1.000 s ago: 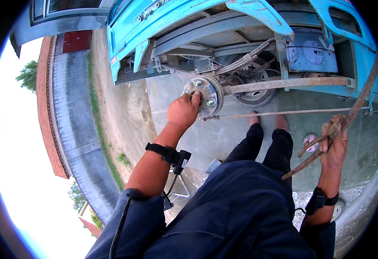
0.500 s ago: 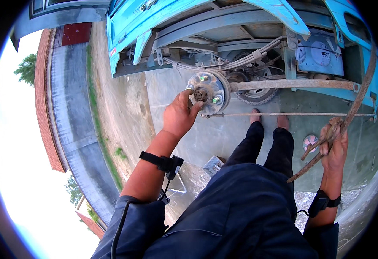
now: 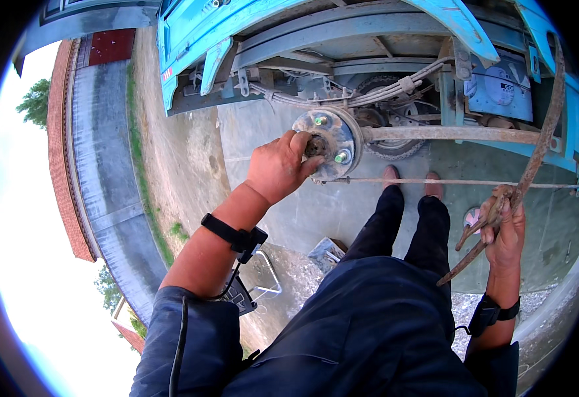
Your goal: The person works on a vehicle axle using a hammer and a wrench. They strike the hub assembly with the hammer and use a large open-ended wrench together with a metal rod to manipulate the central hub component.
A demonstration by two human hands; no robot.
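Note:
My left hand (image 3: 279,165) reaches to a round, worn metal wheel hub (image 3: 334,129) with greenish studs. Its thumb and fingers curl round the dark, greasy centre of the hub, partly hiding it. What exactly the fingertips pinch there cannot be made out. At the right, my right hand (image 3: 506,235) is closed round a long, rusty metal bar tool (image 3: 542,149). The bar slants up past the vehicle, and shorter rusty prongs stick out by the hand toward the lower left.
A raised blue vehicle (image 3: 197,56) spans the top, with leaf springs (image 3: 402,86) under it. A rusty beam (image 3: 448,134) runs right from behind the hub, above a thin rod (image 3: 435,181). A tyre (image 3: 395,151) stands beyond. Behind my left arm lies a box (image 3: 326,253).
My left hand has turned at the hub, its fingers now more curled and its back more toward me. The bar in my right hand has tilted slightly leftward at its top. The view has shifted slightly.

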